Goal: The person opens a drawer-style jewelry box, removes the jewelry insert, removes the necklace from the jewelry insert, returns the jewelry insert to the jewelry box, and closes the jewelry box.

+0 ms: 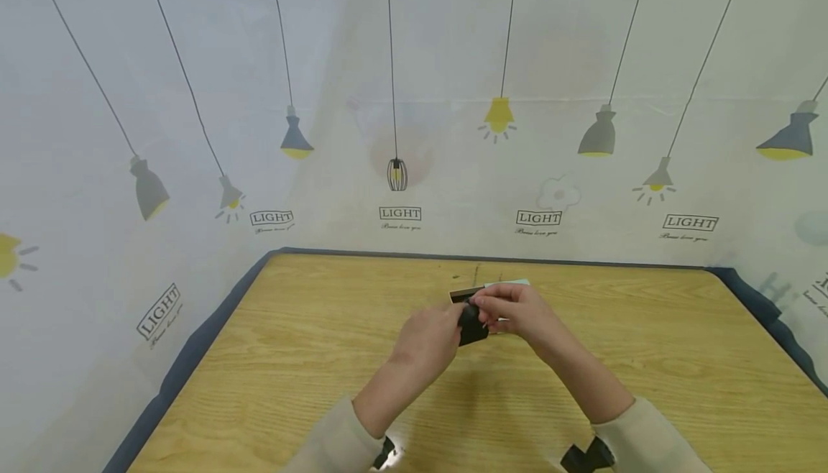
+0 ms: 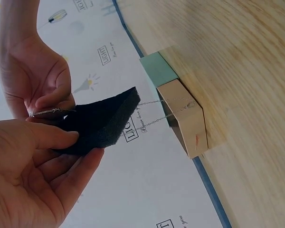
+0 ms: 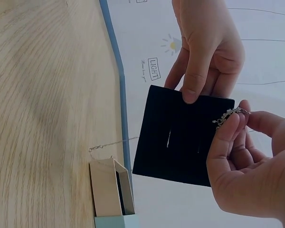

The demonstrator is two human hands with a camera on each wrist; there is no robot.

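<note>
A square black foam jewellery pad with short slits is gripped by my left hand, thumb on its face and fingers behind. My right hand pinches the ornate part of a silver necklace at the pad's edge. From the pad's opposite side the thin chain runs down to a small gift box, beige with a mint-green end. In the head view both hands meet over the box and partly cover it.
The box rests on a wood-grain table. Behind the table's dark blue edge hangs a white cloth printed with lamps. Dark wrist devices show by the light sleeves.
</note>
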